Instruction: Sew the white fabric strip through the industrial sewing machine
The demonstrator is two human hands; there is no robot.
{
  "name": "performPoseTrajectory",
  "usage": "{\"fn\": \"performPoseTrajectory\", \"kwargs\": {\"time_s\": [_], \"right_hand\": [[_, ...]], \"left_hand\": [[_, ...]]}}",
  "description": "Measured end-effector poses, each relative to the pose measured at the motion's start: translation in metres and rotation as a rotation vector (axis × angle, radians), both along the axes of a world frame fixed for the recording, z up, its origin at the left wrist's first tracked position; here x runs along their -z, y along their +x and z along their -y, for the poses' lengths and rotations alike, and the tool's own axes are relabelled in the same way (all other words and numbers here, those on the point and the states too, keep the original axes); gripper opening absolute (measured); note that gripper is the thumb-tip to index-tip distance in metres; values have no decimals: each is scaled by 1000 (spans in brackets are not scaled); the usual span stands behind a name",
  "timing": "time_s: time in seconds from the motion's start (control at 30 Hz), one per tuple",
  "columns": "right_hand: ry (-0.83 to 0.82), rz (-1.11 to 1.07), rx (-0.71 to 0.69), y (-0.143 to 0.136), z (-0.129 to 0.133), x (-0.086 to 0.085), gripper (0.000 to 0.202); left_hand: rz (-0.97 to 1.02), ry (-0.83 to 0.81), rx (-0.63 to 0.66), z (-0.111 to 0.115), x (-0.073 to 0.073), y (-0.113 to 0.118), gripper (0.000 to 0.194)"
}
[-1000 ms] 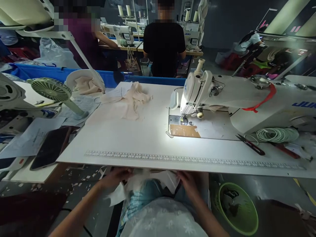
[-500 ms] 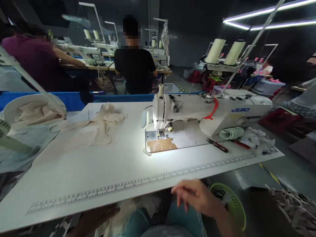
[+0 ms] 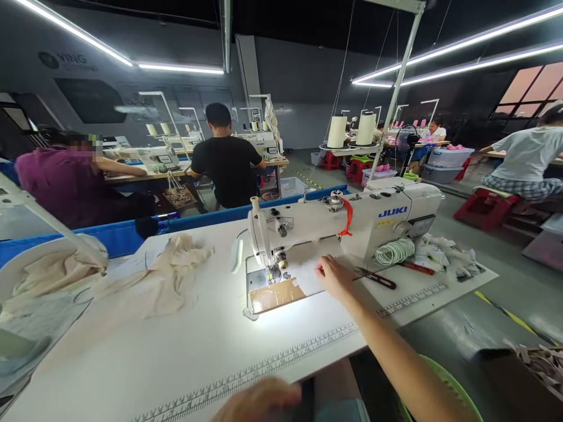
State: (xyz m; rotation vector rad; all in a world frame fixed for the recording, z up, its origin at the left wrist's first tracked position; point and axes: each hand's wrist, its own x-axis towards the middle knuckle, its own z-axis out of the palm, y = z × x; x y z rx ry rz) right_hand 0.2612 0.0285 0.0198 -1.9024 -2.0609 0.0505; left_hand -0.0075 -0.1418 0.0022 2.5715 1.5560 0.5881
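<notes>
My right hand reaches over the bed of the white sewing machine, under its arm. Its fingers are curled together, and whatever they may hold is hidden. Just right of this hand lie thread snips with dark red handles. At the table's front edge, near the printed ruler, my left hand is smeared by motion, so its fingers cannot be read. The needle area is lit, with brown tape on the bed in front of it.
Crumpled beige fabric lies on the table's left side. A coil of pale green cord and white scraps sit at the right end. Below the right edge stands a green basket. Co-workers sit at machines beyond the blue cloth trough.
My right hand has moved from in front of the table edge up onto the machine bed. My left hand has risen from below the table to its front edge. The view has tilted up.
</notes>
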Motion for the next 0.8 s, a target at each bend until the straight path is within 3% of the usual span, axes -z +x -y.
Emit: {"fn": "performPoseTrajectory", "kwargs": {"time_s": [0.1, 0.13, 0.27, 0.37, 0.47, 0.6, 0.8], "right_hand": [[4, 22, -11, 4, 2, 1, 16], [4, 29, -2, 5, 2, 0, 17], [-10, 54, 12, 7, 3, -4, 18], [-18, 48, -19, 7, 3, -6, 16], [-35, 24, -38, 11, 1, -5, 15], [-64, 14, -46, 13, -1, -3, 13], [-44, 21, -97, 13, 2, -3, 10]], "left_hand": [[274, -37, 262, -50, -12, 42, 35], [343, 6, 277, -71, -13, 57, 32], [326, 170, 142, -150, -6, 106, 28], [302, 179, 20, -185, 4, 123, 26], [298, 169, -66, -200, 9, 129, 21], [340, 153, -78, -207, 8, 132, 5], [418, 175, -59, -186, -3, 130, 14]]}}
